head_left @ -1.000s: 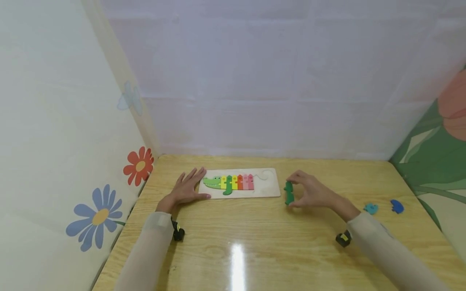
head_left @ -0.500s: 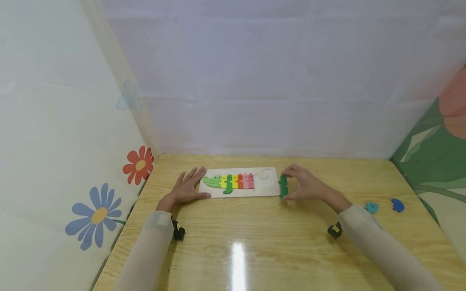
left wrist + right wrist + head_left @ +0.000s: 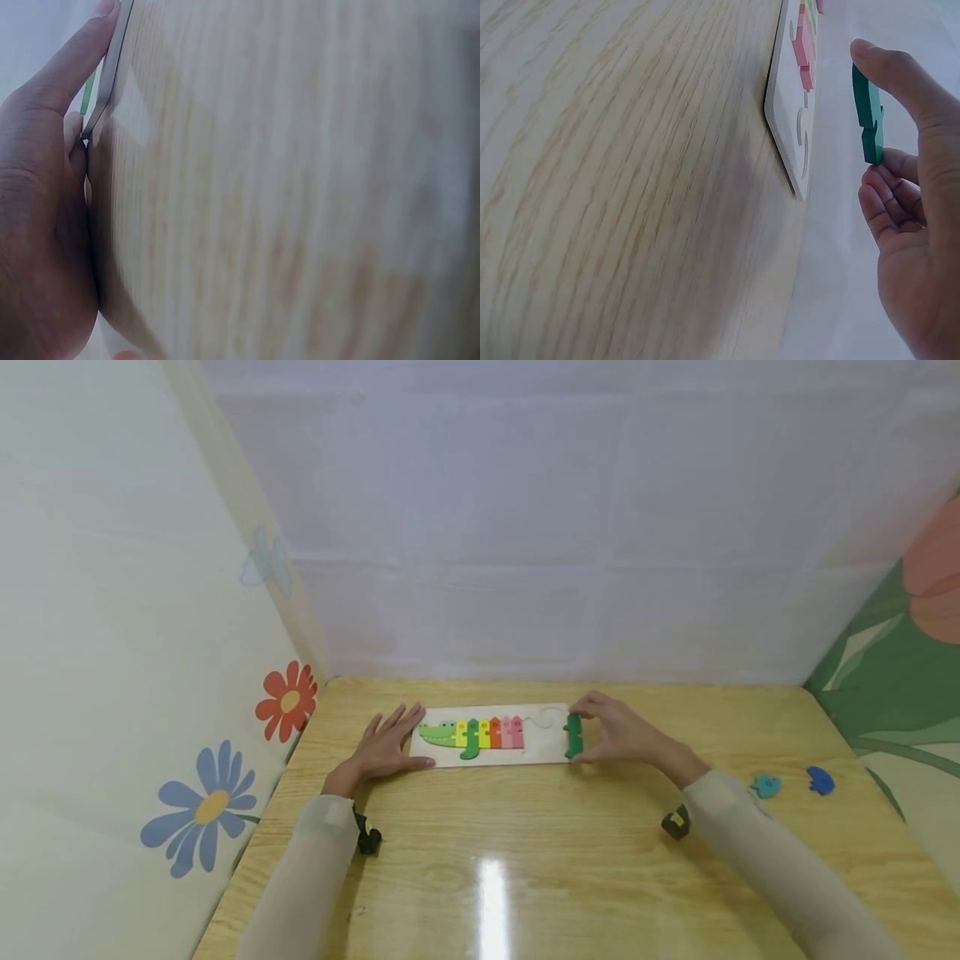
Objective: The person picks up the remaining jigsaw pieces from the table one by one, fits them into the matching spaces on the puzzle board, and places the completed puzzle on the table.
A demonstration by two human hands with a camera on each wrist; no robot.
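Pinching dk-green pc point(image 3: 573, 737) above board's point(image 3: 543, 752) R edge w/ R hand point(image 3: 626, 735); L hand point(image 3: 382, 750) spread at L end.

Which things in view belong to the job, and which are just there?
Job:
puzzle board, left hand touching it
dark green piece, right hand holding it
teal piece, blue piece: loose, probably belong

Just there:
red flower, blue flower: wall prints
table
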